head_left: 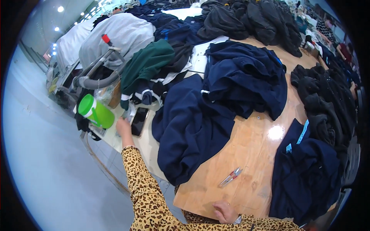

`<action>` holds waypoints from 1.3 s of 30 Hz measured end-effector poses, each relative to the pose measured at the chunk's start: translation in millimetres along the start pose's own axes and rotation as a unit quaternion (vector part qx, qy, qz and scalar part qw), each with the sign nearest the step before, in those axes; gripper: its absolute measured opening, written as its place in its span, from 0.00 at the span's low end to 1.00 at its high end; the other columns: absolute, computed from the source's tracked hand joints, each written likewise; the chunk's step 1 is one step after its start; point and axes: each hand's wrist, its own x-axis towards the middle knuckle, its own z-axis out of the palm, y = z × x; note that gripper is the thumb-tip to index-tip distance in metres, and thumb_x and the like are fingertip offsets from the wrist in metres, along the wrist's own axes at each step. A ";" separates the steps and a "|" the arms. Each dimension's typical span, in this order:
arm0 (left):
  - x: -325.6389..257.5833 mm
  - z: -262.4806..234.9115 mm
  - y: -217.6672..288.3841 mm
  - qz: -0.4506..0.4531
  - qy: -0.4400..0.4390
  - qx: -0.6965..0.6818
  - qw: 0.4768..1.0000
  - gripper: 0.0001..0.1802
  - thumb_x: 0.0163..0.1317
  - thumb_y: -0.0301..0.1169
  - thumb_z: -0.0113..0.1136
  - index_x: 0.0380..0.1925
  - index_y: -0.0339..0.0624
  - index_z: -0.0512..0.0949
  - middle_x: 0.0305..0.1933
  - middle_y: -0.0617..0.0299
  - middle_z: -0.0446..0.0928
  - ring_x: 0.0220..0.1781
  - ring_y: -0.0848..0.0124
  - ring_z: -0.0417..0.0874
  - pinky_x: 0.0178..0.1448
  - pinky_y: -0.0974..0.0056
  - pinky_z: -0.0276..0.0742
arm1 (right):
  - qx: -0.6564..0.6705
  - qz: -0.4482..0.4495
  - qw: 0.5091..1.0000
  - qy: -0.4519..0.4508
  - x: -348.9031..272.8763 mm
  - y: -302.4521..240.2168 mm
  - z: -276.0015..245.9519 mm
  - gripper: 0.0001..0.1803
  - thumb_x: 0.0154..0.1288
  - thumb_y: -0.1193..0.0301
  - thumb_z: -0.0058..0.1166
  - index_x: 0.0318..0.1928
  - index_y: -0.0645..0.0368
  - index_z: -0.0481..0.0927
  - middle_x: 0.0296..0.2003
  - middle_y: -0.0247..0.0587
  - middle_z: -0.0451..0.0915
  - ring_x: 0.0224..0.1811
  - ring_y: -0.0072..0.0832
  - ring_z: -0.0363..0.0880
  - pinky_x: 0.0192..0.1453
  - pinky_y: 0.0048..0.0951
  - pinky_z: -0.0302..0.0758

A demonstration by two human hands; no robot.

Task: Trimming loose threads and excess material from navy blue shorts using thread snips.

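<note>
My left hand reaches out over the pale tabletop at the left, between a bright green jug with a lid and a dark smartphone. Its fingers look closed, pointing at some clear or whitish small stuff; what they hold, if anything, I cannot make out. Close to my body, my right hand rests at the near edge of the wooden tabletop, loosely bent, thumb apart from the fingers, nothing in it. Thread snips with red on the handles lie beyond it. Navy cloth is heaped between the hands.
More navy garments lie further back, and another with light blue strips at the right. Black garments pile along the right edge. A dark green garment sits by a grey curved tube frame at the left.
</note>
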 end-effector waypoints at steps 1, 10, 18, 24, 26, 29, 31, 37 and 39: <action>-2.1 3.8 5.0 0.013 0.001 0.039 0.999 0.12 0.57 0.30 0.56 0.39 0.37 0.78 0.36 0.43 0.79 0.41 0.48 0.80 0.44 0.49 0.75 | -0.014 -0.018 1.000 0.002 1.4 2.1 -1.9 0.16 0.58 0.73 0.54 0.47 0.65 0.73 0.39 0.51 0.76 0.41 0.44 0.75 0.46 0.36 0.74; 10.0 -14.3 2.3 -0.024 0.080 0.052 0.995 0.13 0.59 0.34 0.51 0.31 0.34 0.78 0.32 0.42 0.80 0.33 0.46 0.81 0.39 0.48 0.76 | 0.000 -0.058 0.998 0.021 0.0 10.4 2.2 0.14 0.57 0.75 0.55 0.45 0.66 0.74 0.37 0.51 0.77 0.39 0.44 0.76 0.45 0.36 0.75; -103.5 -173.0 70.3 0.008 -0.144 -0.431 0.891 0.14 0.67 0.37 0.51 0.40 0.39 0.80 0.27 0.63 0.78 0.22 0.80 0.71 0.25 0.73 0.66 | 0.008 0.009 1.000 0.026 5.3 -13.6 -8.4 0.14 0.59 0.75 0.55 0.46 0.66 0.74 0.38 0.51 0.77 0.41 0.44 0.76 0.47 0.35 0.74; -260.7 -271.4 137.2 0.525 -0.448 -0.261 0.674 0.14 0.62 0.32 0.56 0.47 0.41 0.77 0.35 0.54 0.80 0.35 0.60 0.81 0.40 0.62 0.78 | 0.394 0.163 0.904 0.001 22.9 -54.6 -30.8 0.20 0.66 0.75 0.51 0.57 0.67 0.67 0.42 0.44 0.78 0.48 0.29 0.77 0.53 0.27 0.75; -290.1 -279.4 141.3 0.574 -0.452 -0.246 0.637 0.16 0.61 0.33 0.57 0.49 0.42 0.76 0.35 0.54 0.80 0.35 0.59 0.81 0.40 0.61 0.77 | 0.443 0.170 0.879 -0.058 22.4 -75.9 -44.1 0.21 0.68 0.76 0.48 0.60 0.67 0.65 0.42 0.42 0.78 0.49 0.26 0.76 0.54 0.25 0.75; -314.6 -297.1 159.7 0.502 -0.479 -0.332 0.639 0.17 0.60 0.33 0.58 0.48 0.40 0.75 0.33 0.54 0.79 0.35 0.57 0.81 0.39 0.59 0.76 | 0.408 0.157 0.892 -0.112 7.4 -88.0 -64.0 0.17 0.69 0.80 0.44 0.57 0.69 0.67 0.40 0.44 0.80 0.41 0.28 0.81 0.49 0.25 0.77; -316.0 -306.7 168.6 0.522 -0.466 -0.368 0.611 0.16 0.59 0.32 0.59 0.47 0.39 0.75 0.32 0.54 0.79 0.33 0.57 0.81 0.37 0.60 0.76 | 0.410 0.139 0.893 -0.120 -3.0 -98.8 -80.0 0.15 0.69 0.80 0.44 0.55 0.69 0.68 0.40 0.45 0.80 0.42 0.28 0.81 0.48 0.25 0.78; -355.3 -302.7 176.4 0.536 -0.306 -0.404 0.675 0.13 0.57 0.30 0.63 0.41 0.38 0.76 0.30 0.57 0.79 0.28 0.63 0.80 0.32 0.66 0.75 | 0.286 0.067 0.955 0.042 -23.3 -120.5 -77.2 0.12 0.66 0.81 0.46 0.49 0.69 0.71 0.35 0.45 0.81 0.37 0.26 0.82 0.42 0.24 0.79; -359.7 -308.6 184.0 0.503 -0.270 -0.415 0.708 0.13 0.56 0.31 0.64 0.40 0.38 0.77 0.29 0.57 0.79 0.27 0.63 0.79 0.32 0.66 0.74 | 0.160 0.044 0.975 0.150 -24.4 -120.7 -75.1 0.11 0.64 0.81 0.48 0.47 0.69 0.73 0.30 0.43 0.82 0.31 0.25 0.83 0.37 0.24 0.79</action>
